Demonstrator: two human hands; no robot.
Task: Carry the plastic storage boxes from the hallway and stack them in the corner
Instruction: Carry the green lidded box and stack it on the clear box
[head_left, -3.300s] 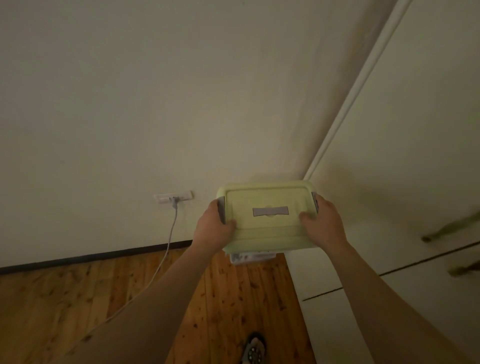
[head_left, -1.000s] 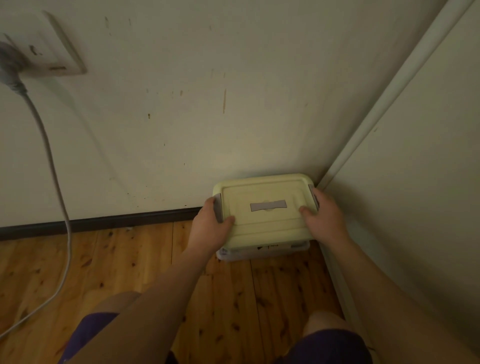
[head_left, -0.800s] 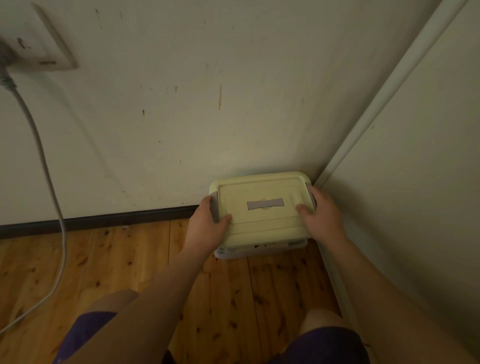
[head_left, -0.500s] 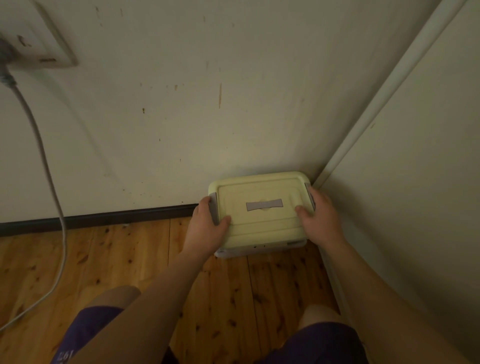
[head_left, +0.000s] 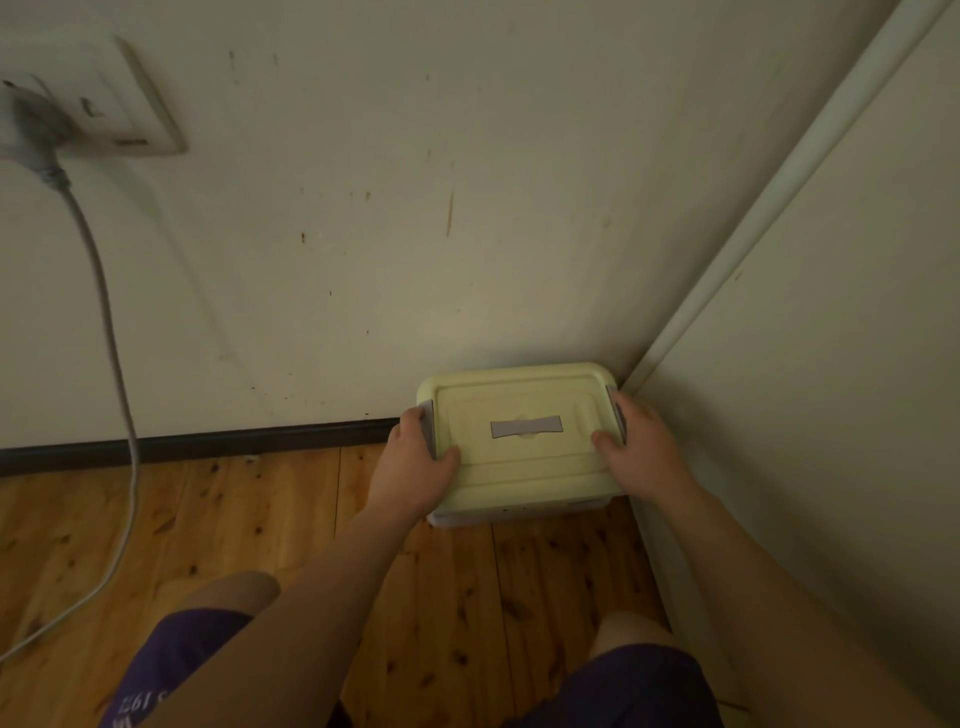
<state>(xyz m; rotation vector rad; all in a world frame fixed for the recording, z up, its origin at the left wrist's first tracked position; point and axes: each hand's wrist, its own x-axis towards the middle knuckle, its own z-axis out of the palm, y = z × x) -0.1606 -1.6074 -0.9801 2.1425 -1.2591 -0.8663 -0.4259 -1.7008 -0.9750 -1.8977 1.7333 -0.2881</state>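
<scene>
A plastic storage box (head_left: 524, 441) with a pale yellow-green lid, a grey centre handle and grey side clips sits on the wooden floor, pushed into the corner between the back wall and the white panel on the right. Its clear body shows only as a thin strip under the lid's front edge. My left hand (head_left: 413, 467) grips the box's left side, thumb on the lid. On the opposite side my right hand (head_left: 641, 447) holds it the same way, thumb on the lid beside the right clip.
A wall socket (head_left: 111, 111) with a grey plug and cable (head_left: 111, 332) is at the upper left; the cable trails down onto the wooden floor (head_left: 249, 525). A dark skirting board (head_left: 218, 441) runs along the wall. My knees in purple shorts are at the bottom.
I have crouched and brought the box down from chest height into the corner. Over the last second it sank the last bit onto the floor; both hands stay on it.
</scene>
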